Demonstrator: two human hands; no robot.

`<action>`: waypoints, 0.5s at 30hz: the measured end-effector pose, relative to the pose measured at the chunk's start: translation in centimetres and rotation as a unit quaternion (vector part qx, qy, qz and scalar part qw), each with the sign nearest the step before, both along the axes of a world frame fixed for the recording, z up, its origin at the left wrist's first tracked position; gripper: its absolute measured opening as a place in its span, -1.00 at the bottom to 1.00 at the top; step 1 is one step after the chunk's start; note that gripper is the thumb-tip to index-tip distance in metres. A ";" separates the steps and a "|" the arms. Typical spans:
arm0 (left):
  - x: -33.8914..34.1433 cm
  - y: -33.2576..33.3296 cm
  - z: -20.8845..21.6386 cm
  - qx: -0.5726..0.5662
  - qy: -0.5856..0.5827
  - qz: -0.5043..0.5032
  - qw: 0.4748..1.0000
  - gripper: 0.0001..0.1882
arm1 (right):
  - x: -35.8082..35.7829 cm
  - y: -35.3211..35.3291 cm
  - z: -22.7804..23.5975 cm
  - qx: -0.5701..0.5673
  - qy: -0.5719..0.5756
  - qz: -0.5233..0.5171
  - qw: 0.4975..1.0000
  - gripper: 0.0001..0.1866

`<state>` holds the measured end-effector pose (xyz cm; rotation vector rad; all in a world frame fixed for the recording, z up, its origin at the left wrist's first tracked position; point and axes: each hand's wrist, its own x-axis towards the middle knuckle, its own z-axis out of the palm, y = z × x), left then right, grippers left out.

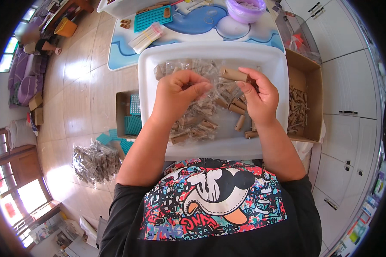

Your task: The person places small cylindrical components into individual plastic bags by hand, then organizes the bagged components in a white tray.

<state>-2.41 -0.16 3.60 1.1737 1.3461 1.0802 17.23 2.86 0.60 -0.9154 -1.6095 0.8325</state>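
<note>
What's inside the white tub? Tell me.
In the white tub: clear plastic bags of brown pieces, with loose brown tubes to their right. The left hand hides some contents; whatever lies beneath the bags cannot be seen.

Printed lettering: front of the black shirt (248, 234), below and between the left hand (178, 92) and the right hand (263, 96). Red capital letters (198, 222) curve beneath the cartoon figure (216, 190). Blue-violet letter-like shapes (169, 231) stand below the left hand. Packages (366, 210), lower and far right of the right hand: printing too small to read.
</note>
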 end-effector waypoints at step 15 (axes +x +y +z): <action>-0.8 0.2 -1.0 -0.051 -0.021 -0.035 0.998 -0.81 | -0.3 -0.3 0.8 -0.130 0.069 0.102 0.984 -0.76</action>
